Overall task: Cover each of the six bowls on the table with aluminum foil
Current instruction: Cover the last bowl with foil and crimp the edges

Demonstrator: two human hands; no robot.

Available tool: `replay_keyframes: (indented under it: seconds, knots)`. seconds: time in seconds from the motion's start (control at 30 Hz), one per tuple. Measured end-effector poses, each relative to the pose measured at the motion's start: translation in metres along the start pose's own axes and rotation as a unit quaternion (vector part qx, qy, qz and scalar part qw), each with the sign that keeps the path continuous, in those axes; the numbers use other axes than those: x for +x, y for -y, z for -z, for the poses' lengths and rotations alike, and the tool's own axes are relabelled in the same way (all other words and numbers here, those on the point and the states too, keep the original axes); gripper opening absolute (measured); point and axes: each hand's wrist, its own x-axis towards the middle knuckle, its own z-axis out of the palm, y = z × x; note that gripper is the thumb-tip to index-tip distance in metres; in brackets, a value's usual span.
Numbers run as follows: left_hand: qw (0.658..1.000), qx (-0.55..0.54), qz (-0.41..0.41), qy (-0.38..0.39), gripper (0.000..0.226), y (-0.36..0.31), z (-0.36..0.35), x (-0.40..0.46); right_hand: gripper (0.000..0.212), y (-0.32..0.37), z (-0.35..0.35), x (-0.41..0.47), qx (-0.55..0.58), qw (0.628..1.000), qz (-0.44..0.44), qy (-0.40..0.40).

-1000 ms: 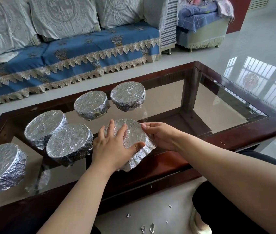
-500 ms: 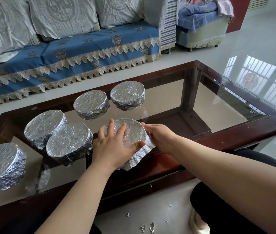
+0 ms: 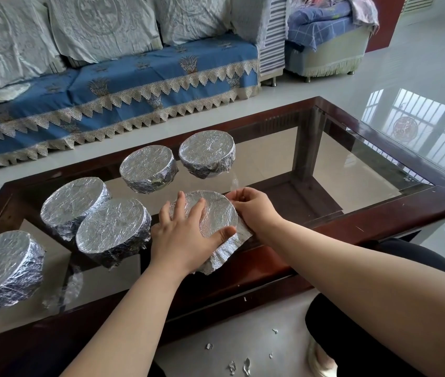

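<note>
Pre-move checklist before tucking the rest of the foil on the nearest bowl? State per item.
1. Left hand holds the crinkled silver foil sheet flat on top of the nearest round bowl: ok.
2. Right hand has fingers on the foil's far right rim: ok.
3. Foil skirt tucked all round: not ok, a loose flap sticks out at the near side.
4. Five other foil-covered round bowls, e.g. the closest one, wrapped: ok.
5. Space from that neighbour: cannot tell, the left hand hides the gap.
6. Bowl fully on the glass top of the dark wooden table: cannot tell, its base is hidden.
</note>
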Motion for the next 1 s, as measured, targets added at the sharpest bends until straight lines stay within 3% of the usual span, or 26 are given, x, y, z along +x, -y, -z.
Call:
replay_keyframes:
  seconds: [0.17, 0.3, 0.37, 0.47, 0.8, 0.93, 1.0]
  knots:
    - [1.000, -0.003, 0.007, -0.005, 0.127, -0.001, -0.001, 0.000, 0.018, 0.003, 0.003, 0.001, -0.167, 0.984, 0.060, -0.021]
    - [1.000, -0.010, 0.016, -0.003, 0.123, -0.005, 0.000, -0.001, 0.028, 0.007, 0.007, -0.007, -0.177, 0.983, 0.053, -0.006]
    - [1.000, -0.014, 0.026, -0.006, 0.119, -0.007, 0.001, -0.002, 0.023, 0.002, 0.009, -0.010, -0.175, 0.982, 0.070, -0.010]
    - [0.999, -0.016, 0.044, -0.012, 0.120, -0.011, 0.002, -0.003, 0.017, -0.007, 0.011, -0.016, -0.143, 0.986, 0.083, -0.006]
    - [0.999, -0.006, 0.049, -0.005, 0.120, -0.012, 0.000, -0.002, 0.018, -0.008, 0.020, -0.015, 0.064, 0.989, -0.043, 0.126]
    - [0.999, -0.003, 0.049, -0.005, 0.119, -0.012, 0.000, -0.002, 0.038, -0.008, 0.021, -0.015, 0.093, 0.982, -0.049, 0.154]
    - [0.999, -0.005, 0.049, -0.006, 0.118, -0.012, 0.000, -0.002, 0.025, -0.008, 0.020, -0.015, 0.108, 0.979, -0.051, 0.167]
